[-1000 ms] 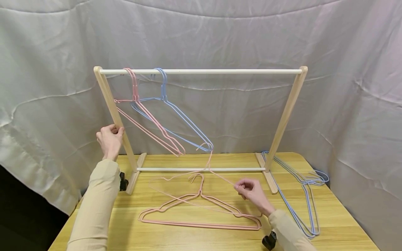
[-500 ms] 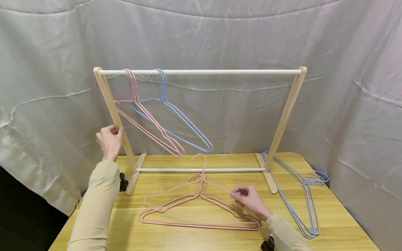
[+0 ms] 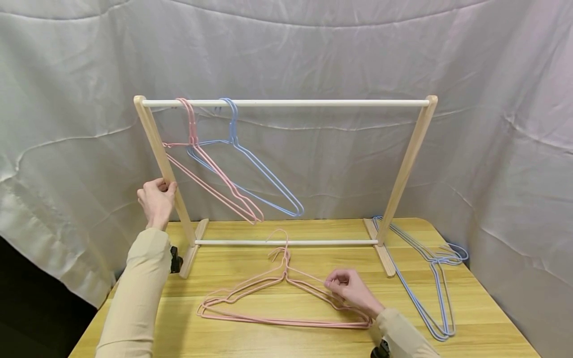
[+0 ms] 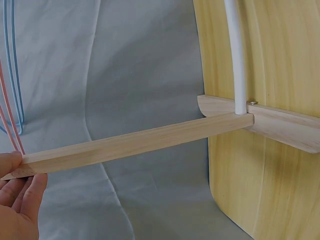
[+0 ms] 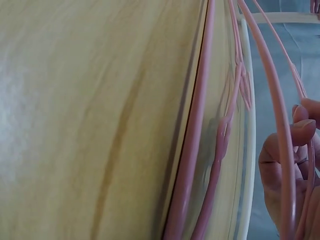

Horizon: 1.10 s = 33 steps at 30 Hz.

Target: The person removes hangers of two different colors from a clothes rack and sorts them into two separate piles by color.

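With its thumb and fingers, my left hand (image 3: 157, 198) grips the left wooden post (image 3: 154, 136) of a small clothes rack. The left wrist view shows the thumb on one side of this post (image 4: 130, 142) and fingers on the other. My right hand (image 3: 351, 290) pinches a pink wire hanger (image 3: 309, 275) by its right shoulder. The held hanger lies slightly tilted, low over several pink hangers (image 3: 331, 325) on the table; whether they touch is unclear. In the right wrist view, curled fingers (image 5: 302, 131) hold the thin pink wire.
Pink hangers (image 3: 193, 124) and blue hangers (image 3: 234, 124) hang at the left of the white top rail (image 3: 331, 103). Several blue hangers (image 3: 440, 293) lie on the table at right, near the rack's right foot (image 3: 385, 258). A grey curtain (image 3: 286, 54) surrounds the back.
My right hand has moved down and slightly left, lowering the pink hanger from above the lower bar to just over the pink hangers on the table. The left hand has stayed on the post.
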Motion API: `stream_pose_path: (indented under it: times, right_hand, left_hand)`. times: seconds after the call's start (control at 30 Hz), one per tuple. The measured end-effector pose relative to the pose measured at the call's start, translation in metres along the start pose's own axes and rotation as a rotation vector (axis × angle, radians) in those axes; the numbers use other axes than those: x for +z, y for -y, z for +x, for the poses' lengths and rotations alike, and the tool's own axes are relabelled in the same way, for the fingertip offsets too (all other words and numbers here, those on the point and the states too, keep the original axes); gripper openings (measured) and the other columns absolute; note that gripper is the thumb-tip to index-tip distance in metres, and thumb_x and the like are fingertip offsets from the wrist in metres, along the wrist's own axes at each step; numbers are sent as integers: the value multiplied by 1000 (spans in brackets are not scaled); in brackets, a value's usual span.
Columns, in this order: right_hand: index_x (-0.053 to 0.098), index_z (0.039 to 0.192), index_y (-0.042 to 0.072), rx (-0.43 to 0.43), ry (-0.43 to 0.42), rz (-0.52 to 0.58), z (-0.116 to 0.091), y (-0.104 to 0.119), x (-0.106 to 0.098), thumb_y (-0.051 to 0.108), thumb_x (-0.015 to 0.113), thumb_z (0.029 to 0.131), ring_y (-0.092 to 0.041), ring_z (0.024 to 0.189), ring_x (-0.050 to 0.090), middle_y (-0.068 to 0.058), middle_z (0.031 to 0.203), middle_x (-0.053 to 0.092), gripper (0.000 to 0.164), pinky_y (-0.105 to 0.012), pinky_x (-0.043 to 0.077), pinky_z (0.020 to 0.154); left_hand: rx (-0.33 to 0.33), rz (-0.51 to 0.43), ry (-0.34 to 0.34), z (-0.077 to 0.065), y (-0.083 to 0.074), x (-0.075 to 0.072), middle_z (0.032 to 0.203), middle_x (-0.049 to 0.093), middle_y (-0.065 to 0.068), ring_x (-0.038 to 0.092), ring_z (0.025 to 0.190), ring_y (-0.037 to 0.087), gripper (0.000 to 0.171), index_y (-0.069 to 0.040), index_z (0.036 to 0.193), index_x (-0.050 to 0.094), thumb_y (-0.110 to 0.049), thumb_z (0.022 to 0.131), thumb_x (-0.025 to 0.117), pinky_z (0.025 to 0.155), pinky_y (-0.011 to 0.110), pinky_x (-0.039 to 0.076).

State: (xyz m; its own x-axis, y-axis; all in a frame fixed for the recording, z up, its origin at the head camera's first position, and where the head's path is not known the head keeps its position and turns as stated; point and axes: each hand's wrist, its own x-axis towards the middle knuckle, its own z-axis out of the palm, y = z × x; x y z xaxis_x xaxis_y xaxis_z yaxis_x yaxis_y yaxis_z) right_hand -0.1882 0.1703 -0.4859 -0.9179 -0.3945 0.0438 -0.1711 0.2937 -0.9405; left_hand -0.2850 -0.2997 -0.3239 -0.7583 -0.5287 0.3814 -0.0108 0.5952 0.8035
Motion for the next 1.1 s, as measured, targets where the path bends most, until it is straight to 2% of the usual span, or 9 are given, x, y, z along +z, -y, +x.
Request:
stream_pose_path:
  times: [0.17,0.3,0.57,0.7,0.87,1.1]
  right_hand:
    - [67,96,-12,5,-11,-28,0,1,1,9,69,91,-1,52,48,-13,70,64,22,-15,39,47]
    - [69,94,-9,-15,-25,-101,-1,2,2,11,69,92,0,58,50,-20,76,67,20,-16,43,54]
    - [72,89,-1,-21,-49,-227,0,0,5,14,69,92,1,62,49,-12,76,67,16,-17,43,59]
    - [73,88,2,-6,-45,-264,2,-2,5,14,70,92,0,62,50,-7,75,66,13,-17,43,58]
    - [74,87,4,1,-19,-275,3,-6,4,14,70,92,1,60,48,-7,73,65,12,-17,41,55]
    - [74,87,3,6,-10,-285,2,-5,5,13,71,91,2,59,46,-9,72,65,11,-16,39,53]
  left_hand:
    - [-4,6,3,1,0,0,111,75,23,65,102,39,30,0,110,75,-24,100,60,82,31,44]
    - [-3,6,7,2,1,1,113,74,23,65,105,40,31,0,112,74,-24,100,60,84,34,46]
    - [-2,-18,8,1,2,0,112,74,25,56,115,42,29,1,109,74,-22,99,60,100,48,43]
    - [-10,-27,17,1,2,0,114,73,26,51,120,41,29,2,110,74,-21,99,60,103,50,40]
    - [-25,-30,36,1,2,0,117,71,26,47,125,40,31,2,112,73,-23,100,58,106,51,36]
    - [-22,-21,31,1,2,1,116,72,26,50,123,41,31,2,112,73,-23,100,59,105,51,39]
